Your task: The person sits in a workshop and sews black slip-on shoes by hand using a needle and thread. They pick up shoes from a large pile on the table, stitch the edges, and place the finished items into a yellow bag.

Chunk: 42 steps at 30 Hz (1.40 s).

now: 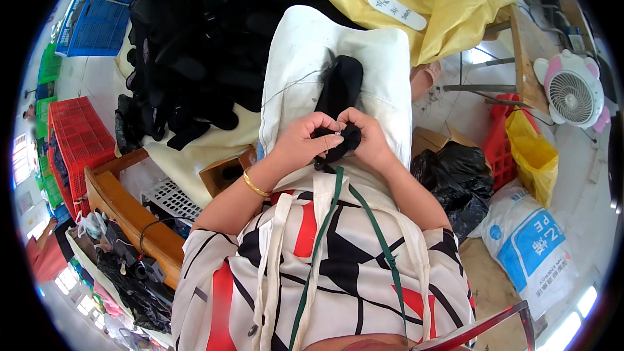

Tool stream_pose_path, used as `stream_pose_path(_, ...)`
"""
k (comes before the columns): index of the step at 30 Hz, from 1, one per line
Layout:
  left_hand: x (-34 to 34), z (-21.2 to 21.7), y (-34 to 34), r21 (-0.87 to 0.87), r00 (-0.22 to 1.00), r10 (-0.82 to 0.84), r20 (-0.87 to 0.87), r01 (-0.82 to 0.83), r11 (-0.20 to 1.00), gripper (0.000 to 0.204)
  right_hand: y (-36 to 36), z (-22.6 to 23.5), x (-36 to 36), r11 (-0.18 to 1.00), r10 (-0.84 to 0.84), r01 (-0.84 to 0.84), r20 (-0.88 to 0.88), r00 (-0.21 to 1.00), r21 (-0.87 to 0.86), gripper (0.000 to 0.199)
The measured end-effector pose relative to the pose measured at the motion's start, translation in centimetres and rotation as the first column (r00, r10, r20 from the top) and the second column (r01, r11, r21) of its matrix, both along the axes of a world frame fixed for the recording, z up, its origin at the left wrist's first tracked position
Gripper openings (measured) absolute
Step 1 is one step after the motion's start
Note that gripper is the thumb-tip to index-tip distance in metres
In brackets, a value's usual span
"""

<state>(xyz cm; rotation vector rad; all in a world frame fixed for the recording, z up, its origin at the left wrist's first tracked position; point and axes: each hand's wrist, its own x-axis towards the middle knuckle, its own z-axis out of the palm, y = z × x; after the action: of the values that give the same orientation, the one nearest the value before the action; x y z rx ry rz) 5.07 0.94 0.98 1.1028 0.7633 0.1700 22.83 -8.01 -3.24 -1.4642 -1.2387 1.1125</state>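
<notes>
A soft black cloth shoe (340,84) lies lengthwise over my lap on a white apron (286,52), its rounded end pointing away from me. Both hands meet at its near end. My left hand (309,140), with a gold bangle on the wrist, pinches the black cloth between thumb and fingers. From the other side my right hand (365,136) closes on the same edge, its fingertips almost touching the left thumb. Something tiny and pale shows between the fingertips, too small to name. A thin dark thread (292,84) trails across the apron to the left of the shoe.
Beyond my lap on the left lies a large heap of black shoes (195,39). Yellow sheeting (455,6) with a white insole (396,10) lies ahead. Red crate (81,143) and wooden drawer (130,208) stand left; black bag (455,182), white sack (530,240) and fan (573,94) right.
</notes>
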Motion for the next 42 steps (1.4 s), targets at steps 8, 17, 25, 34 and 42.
stream_pose_path(8,-0.7,0.6,-0.6,0.368,0.989,-0.071,-0.127,0.114,0.923,0.016,-1.2,2.3,0.5,0.957,-0.24,0.152,-0.379,0.894,-0.248,0.009)
stream_pose_path(17,-0.3,2.0,-1.3,0.659,0.981,-0.101,-0.165,0.185,0.729,0.015,-1.7,7.2,-0.3,0.877,-0.298,0.058,0.445,0.845,0.477,0.012)
stream_pose_path(25,-1.5,0.9,-1.2,0.9,0.966,-0.223,-0.131,0.21,0.383,0.02,-3.9,7.6,2.0,0.94,-0.313,0.081,-0.741,0.594,-0.332,0.032)
stream_pose_path(34,-1.2,-0.3,-0.7,0.941,0.961,-0.266,-0.079,0.16,0.298,0.032,-6.8,5.8,5.4,0.946,-0.258,0.29,-0.873,0.414,-0.141,0.018)
stream_pose_path(42,-1.5,-0.6,-0.8,0.97,0.95,-0.303,-0.076,0.141,0.199,0.029,-4.4,4.9,2.4,0.937,-0.171,0.032,-0.379,0.909,-0.347,0.011)
